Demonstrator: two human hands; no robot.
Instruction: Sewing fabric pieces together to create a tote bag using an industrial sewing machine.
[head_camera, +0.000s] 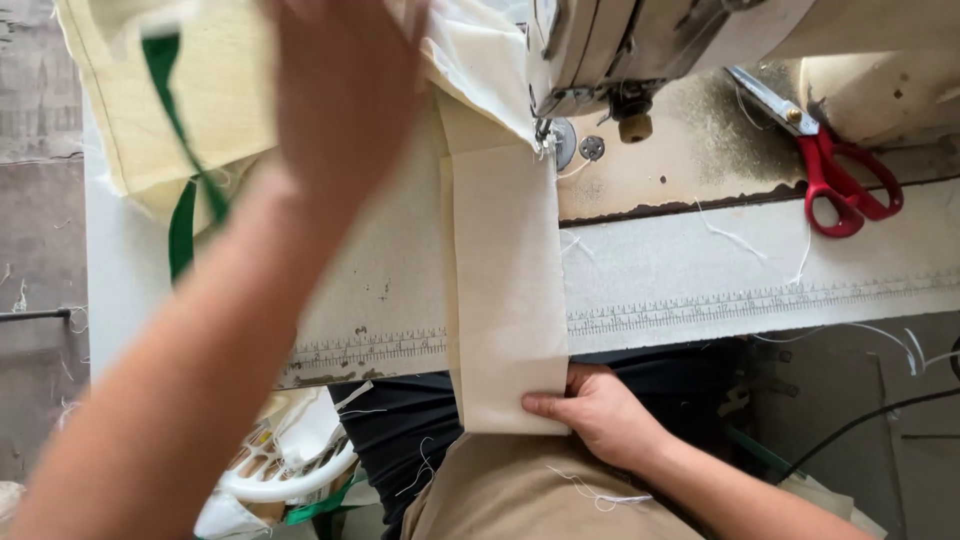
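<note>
From the head camera, the cream fabric strip (505, 290) runs from under the sewing machine (640, 50) across the table edge (760, 290), so a pull from the near end could drag it askew at the needle. The right hand (600, 415) pinches its near end, thumb on top. The left hand (345, 90), fingers spread, lies flat on the cream bag with green trim (190, 110), left of the strip.

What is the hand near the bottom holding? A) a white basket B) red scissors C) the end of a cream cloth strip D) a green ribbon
C: the right hand pinches the lower end of the cream cloth strip; the red scissors lie untouched on the table.
</note>
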